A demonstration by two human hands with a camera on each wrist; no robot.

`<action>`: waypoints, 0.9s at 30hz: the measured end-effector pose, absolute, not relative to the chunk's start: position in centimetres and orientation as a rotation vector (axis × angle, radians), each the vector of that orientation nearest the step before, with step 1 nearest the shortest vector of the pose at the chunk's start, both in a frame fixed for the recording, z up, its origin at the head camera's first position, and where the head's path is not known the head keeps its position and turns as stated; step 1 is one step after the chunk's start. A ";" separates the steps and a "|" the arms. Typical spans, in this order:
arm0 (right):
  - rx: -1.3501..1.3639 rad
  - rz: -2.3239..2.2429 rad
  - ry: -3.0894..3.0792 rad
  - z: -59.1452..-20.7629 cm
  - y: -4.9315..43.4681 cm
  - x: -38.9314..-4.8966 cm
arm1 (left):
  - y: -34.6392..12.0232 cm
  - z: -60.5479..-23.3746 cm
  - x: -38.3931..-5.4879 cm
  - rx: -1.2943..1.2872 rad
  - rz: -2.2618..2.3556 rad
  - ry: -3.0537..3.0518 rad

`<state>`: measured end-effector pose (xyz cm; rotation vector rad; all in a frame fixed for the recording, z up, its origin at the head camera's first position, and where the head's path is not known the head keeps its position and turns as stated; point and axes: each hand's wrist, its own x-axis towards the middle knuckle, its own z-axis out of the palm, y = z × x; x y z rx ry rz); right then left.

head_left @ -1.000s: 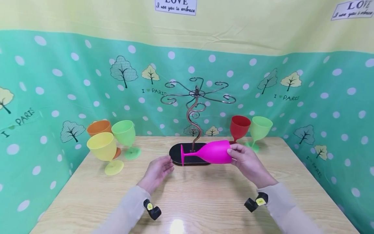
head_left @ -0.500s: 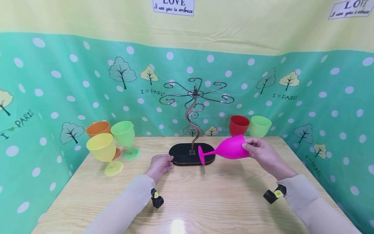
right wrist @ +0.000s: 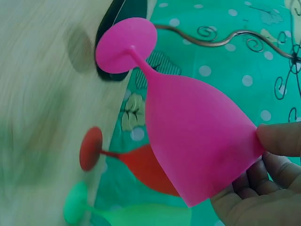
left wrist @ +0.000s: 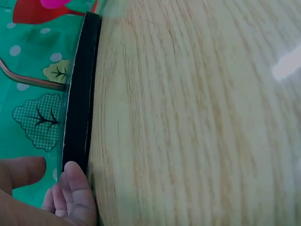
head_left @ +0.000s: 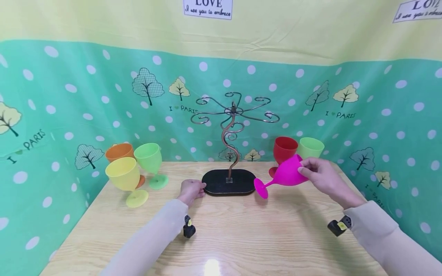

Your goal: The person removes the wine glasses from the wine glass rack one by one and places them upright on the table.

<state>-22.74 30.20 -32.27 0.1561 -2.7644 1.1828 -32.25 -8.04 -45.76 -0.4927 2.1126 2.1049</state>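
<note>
A bright pink plastic goblet (head_left: 289, 171) is held in the air by my right hand (head_left: 322, 175), which pinches the cup at its rim between thumb and fingers (right wrist: 277, 167). It is tilted, with the round foot (right wrist: 126, 45) pointing down to the left. My left hand (head_left: 191, 190) is at the left end of the black oval base (head_left: 221, 186) of a metal rack. In the left wrist view its fingertips (left wrist: 75, 174) touch the base's end, while the thumb stays apart above. From the base rises a wavy copper stem topped by several curled metal arms (head_left: 233, 111).
On the left of the wooden table (head_left: 238, 230) stand an orange goblet (head_left: 119, 150), a yellow goblet (head_left: 122, 173) and a green goblet (head_left: 149, 157). A red goblet (head_left: 284, 147) and a light green one stand behind my right hand. A patterned green cloth (head_left: 193, 80) hangs behind.
My right hand has carried the pink goblet rightward, away from over the base, and its foot has tipped lower. My left hand has drawn in slightly at the base's left end.
</note>
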 end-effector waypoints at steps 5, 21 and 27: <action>0.197 0.983 -2.766 -32.0 30.2 -23.0 | -7.9 -45.7 -32.6 -0.491 2.032 2.192; 0.292 0.655 -2.782 -32.8 31.3 -24.4 | -7.8 -46.0 -33.3 -0.522 1.953 2.285; 0.334 0.522 -2.754 -33.7 32.1 -25.0 | -7.9 -46.0 -33.3 -0.493 1.951 2.285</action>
